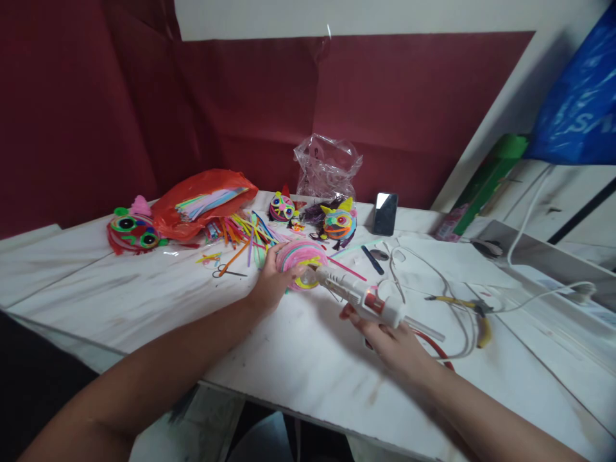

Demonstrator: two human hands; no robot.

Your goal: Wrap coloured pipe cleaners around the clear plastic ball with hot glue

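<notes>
My left hand [273,280] grips a round pink craft ball [292,256] wound with fuzzy stems, a yellow ring showing on its near side. In my right hand [380,335] is a white glue gun [345,285], held by its handle, with a clear glue stick [426,328] sticking out of the back. The gun's nozzle points left at the yellow ring; whether it touches is too small to tell. Behind the ball lie loose coloured pipe cleaners [246,234], and scissors [230,273] rest to its left.
Finished-looking craft animals [135,230] stand at the left and back, beside a red bag [205,199] of pipe cleaners. A phone [385,215] leans at the back. To the right lie yellow-handled pliers [457,303] among white cables [445,279].
</notes>
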